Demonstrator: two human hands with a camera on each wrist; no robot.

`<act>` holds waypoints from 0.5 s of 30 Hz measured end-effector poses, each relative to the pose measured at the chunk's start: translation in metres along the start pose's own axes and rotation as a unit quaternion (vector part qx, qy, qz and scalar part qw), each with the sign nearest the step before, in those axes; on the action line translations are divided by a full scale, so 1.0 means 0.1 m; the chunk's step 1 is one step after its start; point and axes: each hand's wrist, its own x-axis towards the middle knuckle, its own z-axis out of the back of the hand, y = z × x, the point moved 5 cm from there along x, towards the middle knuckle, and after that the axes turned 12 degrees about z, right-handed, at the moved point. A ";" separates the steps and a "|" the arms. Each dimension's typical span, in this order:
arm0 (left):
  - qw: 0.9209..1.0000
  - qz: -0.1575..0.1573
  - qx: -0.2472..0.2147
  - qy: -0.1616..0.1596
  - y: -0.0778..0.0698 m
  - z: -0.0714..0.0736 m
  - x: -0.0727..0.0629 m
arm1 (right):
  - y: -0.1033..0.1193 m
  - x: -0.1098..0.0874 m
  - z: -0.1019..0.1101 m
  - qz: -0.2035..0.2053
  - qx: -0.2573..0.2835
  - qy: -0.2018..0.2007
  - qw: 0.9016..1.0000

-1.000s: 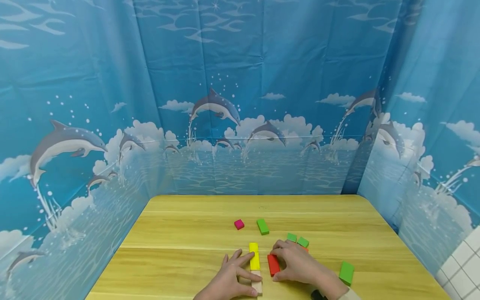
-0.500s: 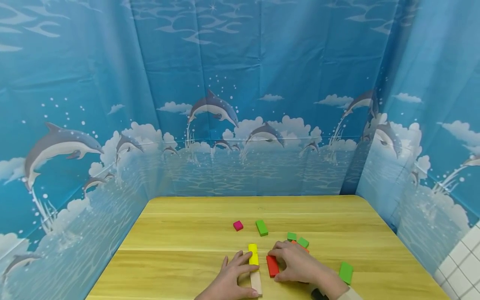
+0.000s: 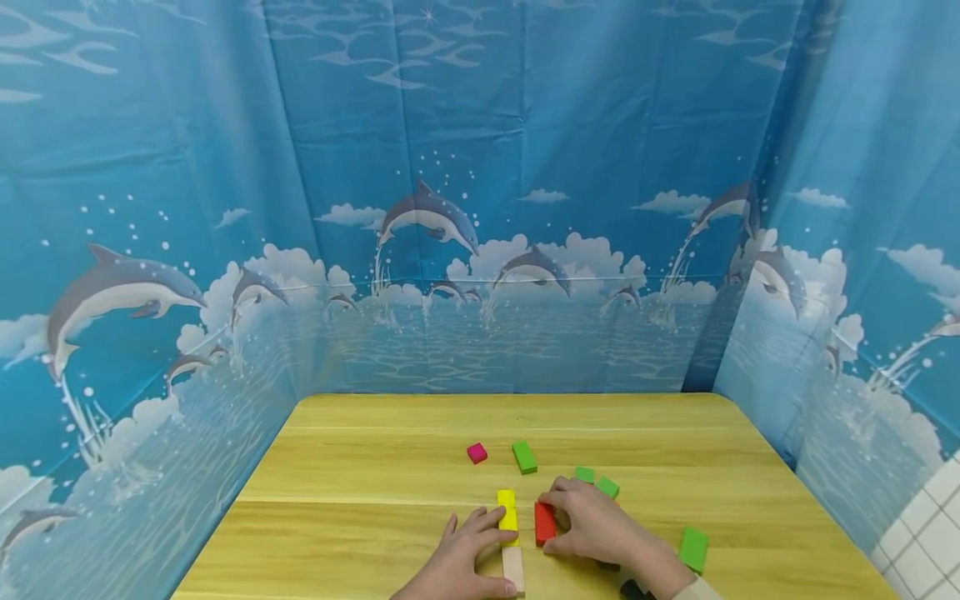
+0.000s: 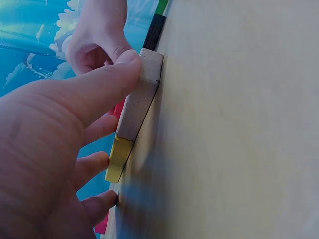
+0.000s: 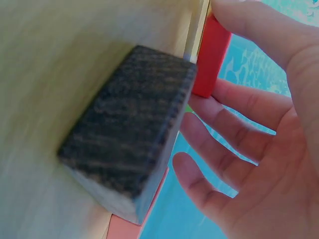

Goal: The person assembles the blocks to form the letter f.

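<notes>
Two yellow blocks [image 3: 508,520] and a plain wooden block [image 3: 513,568] lie end to end in a line on the table. Over them my left hand [image 3: 467,560] has its fingers spread, fingertips at the yellow pieces and thumb on the wooden block's near end. Just right of that row, my right hand [image 3: 600,523] pinches a red block [image 3: 544,524] lengthwise between thumb and fingers. The right wrist view shows this red block [image 5: 212,57] at the thumb, with the other fingers loosely bent. A dark block [image 5: 129,119] lies under the right wrist.
Beyond the hands lie a magenta block [image 3: 477,452] and a green block [image 3: 524,457]. Two small green blocks [image 3: 585,474] sit past the right hand, and another green block [image 3: 693,548] is right of the forearm. A dolphin-print curtain [image 3: 480,333] borders the wooden table [image 3: 337,458].
My left index finger has moved forward from the wooden block to the yellow one. The red block has turned straighter and shifted slightly away. An orange block seen earlier is now hidden behind my right hand.
</notes>
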 end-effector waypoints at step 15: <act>1.000 -0.003 0.005 0.003 0.04 -0.01 0.01 | -0.01 0.07 0.04 -0.016 -0.027 -0.042 0.999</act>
